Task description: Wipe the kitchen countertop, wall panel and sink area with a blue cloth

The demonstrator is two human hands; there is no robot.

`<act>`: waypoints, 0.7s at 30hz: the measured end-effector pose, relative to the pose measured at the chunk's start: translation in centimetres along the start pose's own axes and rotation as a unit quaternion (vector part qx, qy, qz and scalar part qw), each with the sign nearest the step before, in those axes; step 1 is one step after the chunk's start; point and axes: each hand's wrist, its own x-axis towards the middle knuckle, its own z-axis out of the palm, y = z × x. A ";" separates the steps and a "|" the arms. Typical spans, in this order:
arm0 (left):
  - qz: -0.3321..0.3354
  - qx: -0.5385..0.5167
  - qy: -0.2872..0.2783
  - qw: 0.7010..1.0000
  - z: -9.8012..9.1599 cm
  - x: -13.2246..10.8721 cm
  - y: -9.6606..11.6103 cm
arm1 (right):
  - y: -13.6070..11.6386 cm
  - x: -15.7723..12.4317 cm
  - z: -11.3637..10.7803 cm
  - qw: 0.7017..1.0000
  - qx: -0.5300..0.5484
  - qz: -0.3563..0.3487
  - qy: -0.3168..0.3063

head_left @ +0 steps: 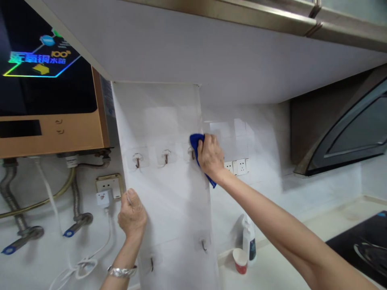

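Glossy white wall tiles (266, 149) form the background of a kitchen, beneath the flat white underside of an overhead cabinet (193, 52). At the right edge of a tall, white upright panel (172, 197) is a deep-blue, soft-looking cloth (196, 141), bunched up, with a lower corner trailing down. It sits just beside the rightmost of three brown metal hooks on clear square patches (166, 157).

Left of the panel hangs a black-and-gold water heater (51, 137), with a white plug (104, 198) in a socket below it. Rightward are a dark, angular range hood (332, 129) and, on a pale tabletop (272, 274), a white plastic bottle (249, 241) near a red-and-white cup (240, 264). The right forearm crosses in front of the wall and tabletop.

The right hand (211, 155) has its fingers bent and closed over the cloth, hiding much of it. The left hand (132, 215) is curled at the panel's left edge, thumb upward; how tightly it grips cannot be told.
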 end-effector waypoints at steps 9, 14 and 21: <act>-0.024 0.034 -0.012 0.999 -0.3 -0.5 0.6 | 5.5 -19.7 4.3 0.997 -0.002 -0.070 0.011; -0.009 0.031 0.005 0.999 0.0 -0.3 0.3 | 7.1 -26.5 5.2 0.997 0.045 -0.031 -0.055; 0.006 0.016 0.018 1.000 0.3 -0.2 -0.1 | 5.1 -18.1 2.9 0.992 0.074 0.012 -0.098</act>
